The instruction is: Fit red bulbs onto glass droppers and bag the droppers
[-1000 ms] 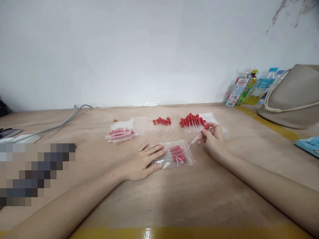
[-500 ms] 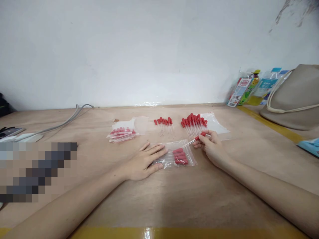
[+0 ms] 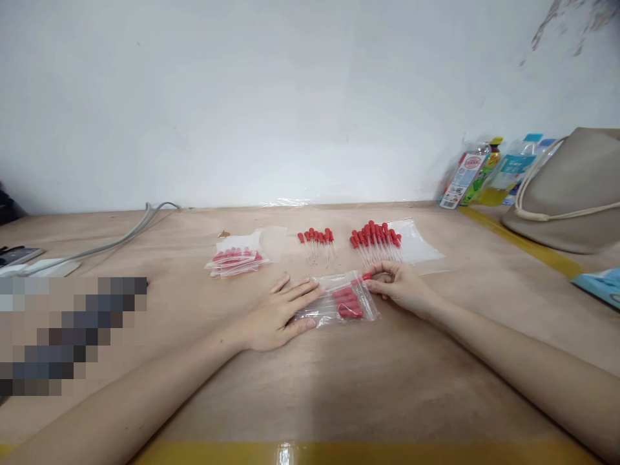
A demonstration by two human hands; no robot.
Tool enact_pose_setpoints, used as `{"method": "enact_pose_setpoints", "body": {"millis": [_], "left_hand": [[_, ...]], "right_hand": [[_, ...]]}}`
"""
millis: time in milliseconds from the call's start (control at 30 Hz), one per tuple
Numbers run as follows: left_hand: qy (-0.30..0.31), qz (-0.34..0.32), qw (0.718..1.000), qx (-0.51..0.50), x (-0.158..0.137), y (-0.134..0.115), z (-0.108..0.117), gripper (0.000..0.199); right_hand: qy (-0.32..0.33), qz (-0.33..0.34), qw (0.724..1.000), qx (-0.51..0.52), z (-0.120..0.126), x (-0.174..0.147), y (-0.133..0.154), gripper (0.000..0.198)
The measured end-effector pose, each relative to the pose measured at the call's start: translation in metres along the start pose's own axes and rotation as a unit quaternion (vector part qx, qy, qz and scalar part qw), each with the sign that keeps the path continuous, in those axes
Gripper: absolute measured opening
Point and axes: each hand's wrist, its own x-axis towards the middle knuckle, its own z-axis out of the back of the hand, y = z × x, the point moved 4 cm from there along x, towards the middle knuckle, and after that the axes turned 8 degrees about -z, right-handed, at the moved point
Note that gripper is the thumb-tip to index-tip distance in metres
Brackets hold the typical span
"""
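A clear zip bag [image 3: 322,316] lies flat on the table with several red-bulbed droppers [image 3: 347,302] inside. My left hand [image 3: 278,315] rests on the bag's left end, fingers spread. At the bag's right, open end, my right hand [image 3: 400,287] pinches a dropper [image 3: 367,277] by its red bulb; its tube is inside the bag. Behind the bag lie a small group of loose droppers [image 3: 316,237] and a larger pile of droppers [image 3: 375,236], the pile partly on a white sheet or bag [image 3: 421,242].
Filled bags of droppers [image 3: 237,259] are stacked at left. A grey cable [image 3: 121,239] and a phone [image 3: 22,256] lie farther left. Bottles [image 3: 516,168], a drink carton [image 3: 462,181] and a beige bag [image 3: 571,194] stand at right, with a blue packet [image 3: 600,287] nearer.
My right hand has moved left and slightly down, sliding the dropper's tube into the bag. My left hand stays on the bag.
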Motion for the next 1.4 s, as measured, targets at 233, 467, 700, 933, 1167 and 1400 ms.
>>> {"method": "enact_pose_setpoints", "body": {"millis": [233, 467, 700, 933, 1167, 1400], "left_hand": [[-0.002, 0.004, 1.000, 0.003, 0.001, 0.001, -0.001, 0.054], [0.002, 0.010, 1.000, -0.004, 0.001, 0.001, 0.000, 0.053], [-0.010, -0.003, 1.000, 0.002, 0.001, 0.003, -0.002, 0.053], [-0.008, -0.008, 1.000, 0.005, 0.001, 0.001, -0.001, 0.053], [-0.013, -0.009, 1.000, 0.012, 0.000, 0.002, -0.001, 0.052], [-0.055, 0.002, 0.997, 0.058, -0.001, 0.001, 0.001, 0.052]], "right_hand": [[-0.073, 0.038, 0.996, -0.042, -0.006, 0.007, 0.005, 0.026], [-0.029, 0.149, 0.986, -0.070, -0.017, 0.001, 0.016, 0.024], [-0.040, 0.070, 0.996, -0.025, -0.018, 0.009, 0.006, 0.029], [0.079, 0.122, 0.987, -0.070, -0.028, 0.006, 0.011, 0.022], [-0.007, -0.025, 0.997, -0.079, -0.013, 0.004, 0.009, 0.036], [0.074, -0.043, 0.996, 0.012, -0.023, -0.004, 0.013, 0.018]]}}
